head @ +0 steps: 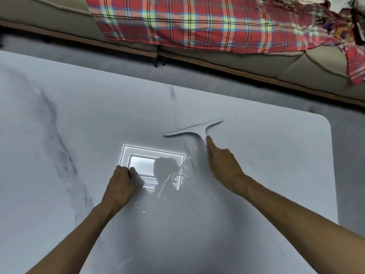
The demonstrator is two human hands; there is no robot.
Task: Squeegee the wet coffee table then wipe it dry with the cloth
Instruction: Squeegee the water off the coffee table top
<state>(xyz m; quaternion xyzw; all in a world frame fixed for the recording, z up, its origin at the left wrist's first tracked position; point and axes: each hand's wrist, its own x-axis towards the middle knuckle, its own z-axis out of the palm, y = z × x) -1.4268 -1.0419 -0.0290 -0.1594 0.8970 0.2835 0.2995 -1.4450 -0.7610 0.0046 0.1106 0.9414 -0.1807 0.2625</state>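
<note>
A pale grey T-shaped squeegee (194, 129) lies with its blade on the white marble-patterned coffee table (59, 135), right of centre. My right hand (222, 165) grips its handle from the near side, the forefinger stretched along the stem toward the blade. My left hand (121, 184) rests on the tabletop with its fingers curled under, and nothing shows in it. Thin streaks and beads of water (177, 175) glint between the two hands, beside the bright reflection of a ceiling light (138, 155). No cloth is in view.
A beige sofa (256, 62) runs along the far side, with a red plaid blanket (197, 22) draped over it. Grey carpet (177, 76) fills the gap between sofa and table. The table's rounded corner (325, 121) and right edge are close to my right arm.
</note>
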